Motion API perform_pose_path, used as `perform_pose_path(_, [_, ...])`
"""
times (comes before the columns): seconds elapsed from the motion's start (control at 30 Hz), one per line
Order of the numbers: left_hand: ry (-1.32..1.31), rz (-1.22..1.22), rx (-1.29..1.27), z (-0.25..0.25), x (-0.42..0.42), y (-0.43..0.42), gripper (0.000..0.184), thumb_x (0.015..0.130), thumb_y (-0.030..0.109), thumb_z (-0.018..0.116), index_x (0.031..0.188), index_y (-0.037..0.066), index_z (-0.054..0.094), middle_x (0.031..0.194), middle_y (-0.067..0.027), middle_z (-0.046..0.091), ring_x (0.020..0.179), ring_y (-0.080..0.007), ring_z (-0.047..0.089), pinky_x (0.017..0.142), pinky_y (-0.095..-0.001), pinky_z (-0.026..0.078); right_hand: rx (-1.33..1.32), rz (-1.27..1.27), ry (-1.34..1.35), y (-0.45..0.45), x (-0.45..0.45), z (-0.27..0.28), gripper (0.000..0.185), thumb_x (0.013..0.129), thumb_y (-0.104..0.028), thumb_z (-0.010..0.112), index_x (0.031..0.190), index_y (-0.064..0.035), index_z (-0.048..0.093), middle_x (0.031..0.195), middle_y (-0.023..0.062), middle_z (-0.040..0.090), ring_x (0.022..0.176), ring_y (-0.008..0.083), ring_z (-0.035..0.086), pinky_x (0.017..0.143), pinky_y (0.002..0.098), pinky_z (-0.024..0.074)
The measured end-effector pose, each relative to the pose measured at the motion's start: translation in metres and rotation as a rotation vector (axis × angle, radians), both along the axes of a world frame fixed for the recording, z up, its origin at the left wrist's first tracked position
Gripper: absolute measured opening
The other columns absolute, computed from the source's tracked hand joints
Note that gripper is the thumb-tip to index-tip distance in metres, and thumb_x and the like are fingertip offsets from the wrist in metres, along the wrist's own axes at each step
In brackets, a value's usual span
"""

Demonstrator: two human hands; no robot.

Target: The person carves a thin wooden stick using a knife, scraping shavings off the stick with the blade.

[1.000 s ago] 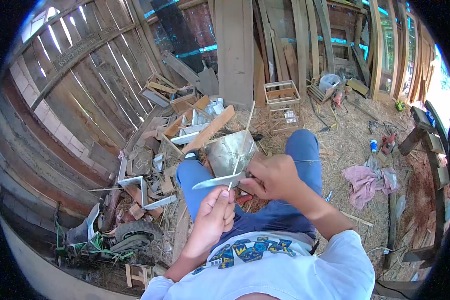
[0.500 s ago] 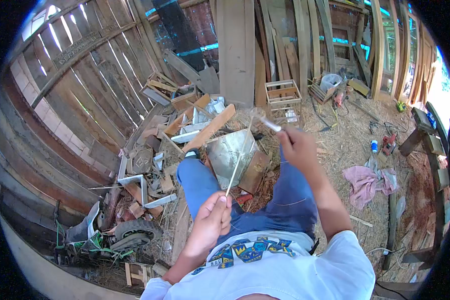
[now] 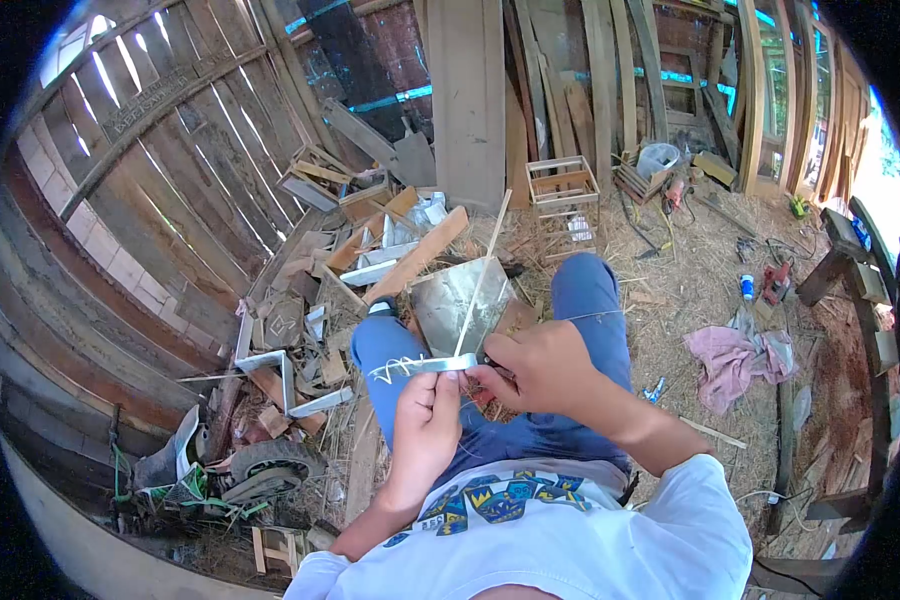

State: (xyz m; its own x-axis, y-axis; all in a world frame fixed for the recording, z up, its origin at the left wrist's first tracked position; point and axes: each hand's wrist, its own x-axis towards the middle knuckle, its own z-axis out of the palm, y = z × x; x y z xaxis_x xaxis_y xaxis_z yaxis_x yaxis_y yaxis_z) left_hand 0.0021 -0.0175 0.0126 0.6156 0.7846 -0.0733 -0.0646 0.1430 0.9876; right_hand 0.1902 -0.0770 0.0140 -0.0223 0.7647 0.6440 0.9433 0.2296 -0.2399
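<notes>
At one o'clock from the lap, a wooden crate seems topped by a pale bucket; at twelve, a long stick is pinched by the left hand and, clutched by the right hand, a knife has been brought back, with wood curls, so wood seems shaved off.

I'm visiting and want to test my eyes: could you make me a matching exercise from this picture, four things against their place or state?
Things:
1. Knife
2. Stick
3. Cloth
4. Tyre

Places or states:
A. Pink, crumpled on the floor at the right of the view
B. Held in the left hand, its long end pointing away from the body
C. Dark, at the lower left of the view
D. Held in the right hand

Right pairs: 1-D, 2-B, 3-A, 4-C
</notes>
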Motion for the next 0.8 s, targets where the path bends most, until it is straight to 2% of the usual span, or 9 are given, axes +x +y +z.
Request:
perform_pose_path(0.1, [0.004, 0.058, 0.156, -0.004, 0.000, 0.000, 0.021, 0.110, 0.012, 0.047, 0.104, 0.001, 0.063, 0.085, 0.0020, 0.060, 0.074, -0.0011, 0.050, 0.063, -0.0199, 0.041, 0.004, -0.004, -0.017, 0.001, 0.000, 0.002, 0.040, 0.091, -0.044, 0.070, 0.071, -0.0126, 0.056, 0.054, 0.0069, 0.057, 0.047, 0.0291, 0.060, 0.045, 0.0421, 0.0445])
perform_pose_path(0.2, [0.032, 0.060, 0.181, -0.002, -0.002, -0.001, 0.019, 0.110, 0.010, 0.047, 0.104, 0.000, 0.062, 0.094, 0.0000, 0.061, 0.085, -0.0034, 0.051, 0.076, -0.0211, 0.043, 0.016, -0.019, -0.038, 0.000, 0.001, 0.004, 0.039, 0.091, -0.045, 0.070, 0.072, -0.0121, 0.058, 0.056, 0.0079, 0.060, 0.049, 0.0304, 0.062, 0.046, 0.0423, 0.0464])
perform_pose_path(0.3, [0.059, 0.062, 0.247, 0.002, -0.005, -0.002, 0.018, 0.109, 0.009, 0.047, 0.101, 0.001, 0.061, 0.089, 0.0011, 0.057, 0.082, -0.0041, 0.049, 0.075, -0.0218, 0.042, 0.070, -0.096, -0.005, 0.005, 0.012, 0.004, 0.037, 0.090, -0.043, 0.071, 0.072, -0.0129, 0.058, 0.056, 0.0081, 0.060, 0.050, 0.0304, 0.063, 0.047, 0.0422, 0.0472])
perform_pose_path(0.33, [0.036, 0.030, 0.274, 0.000, -0.008, -0.003, 0.019, 0.110, 0.016, 0.048, 0.099, 0.005, 0.058, 0.075, 0.0062, 0.046, 0.065, -0.0013, 0.039, 0.058, -0.0215, 0.032, 0.105, -0.163, 0.041, 0.008, 0.021, 0.003, 0.035, 0.090, -0.042, 0.072, 0.072, -0.0135, 0.059, 0.056, 0.0081, 0.060, 0.050, 0.0303, 0.063, 0.047, 0.0421, 0.0476])
perform_pose_path(0.4, [0.013, -0.005, 0.297, -0.003, -0.013, -0.005, 0.020, 0.112, 0.022, 0.048, 0.098, 0.009, 0.055, 0.061, 0.0113, 0.036, 0.047, 0.0015, 0.029, 0.042, -0.0212, 0.021, 0.127, -0.329, 0.088, 0.015, 0.057, 0.002, 0.034, 0.093, -0.040, 0.069, 0.074, -0.0124, 0.061, 0.059, 0.0113, 0.061, 0.053, 0.0337, 0.064, 0.049, 0.0453, 0.0477])
perform_pose_path(0.43, [0.046, -0.008, 0.270, -0.005, -0.017, -0.007, 0.020, 0.112, 0.022, 0.048, 0.098, 0.009, 0.055, 0.061, 0.0115, 0.035, 0.047, 0.0015, 0.029, 0.042, -0.0211, 0.021, 0.140, -0.429, 0.124, 0.018, 0.074, 0.003, 0.033, 0.094, -0.039, 0.068, 0.076, -0.0116, 0.063, 0.060, 0.0128, 0.062, 0.055, 0.0352, 0.064, 0.049, 0.0463, 0.0476])
perform_pose_path(0.6, [0.112, 0.015, 0.280, -0.017, -0.021, 0.000, 0.019, 0.112, 0.022, 0.048, 0.099, 0.009, 0.056, 0.061, 0.0116, 0.035, 0.047, 0.0015, 0.029, 0.042, -0.0211, 0.021, 0.171, -0.490, 0.218, 0.017, 0.096, 0.002, 0.031, 0.095, -0.036, 0.068, 0.078, -0.0100, 0.066, 0.061, 0.0153, 0.061, 0.057, 0.0378, 0.064, 0.050, 0.0470, 0.0477])
perform_pose_path(0.7, [0.099, 0.037, 0.338, -0.018, -0.014, 0.001, 0.019, 0.112, 0.021, 0.048, 0.100, 0.009, 0.056, 0.061, 0.0119, 0.035, 0.047, 0.0012, 0.029, 0.043, -0.0208, 0.021, 0.212, -0.347, 0.322, 0.010, 0.060, 0.000, 0.033, 0.098, -0.030, 0.066, 0.076, -0.0062, 0.059, 0.060, 0.0147, 0.057, 0.055, 0.0354, 0.061, 0.050, 0.0450, 0.0418])
perform_pose_path(0.8, [0.086, 0.015, 0.327, -0.004, -0.010, 0.002, 0.019, 0.112, 0.020, 0.046, 0.102, 0.007, 0.057, 0.063, 0.0100, 0.037, 0.050, 0.0001, 0.030, 0.045, -0.0209, 0.023, 0.034, -0.194, 0.129, 0.001, 0.030, -0.002, 0.031, 0.095, -0.031, 0.069, 0.076, -0.0078, 0.059, 0.060, 0.0123, 0.057, 0.054, 0.0336, 0.062, 0.049, 0.0441, 0.0429])
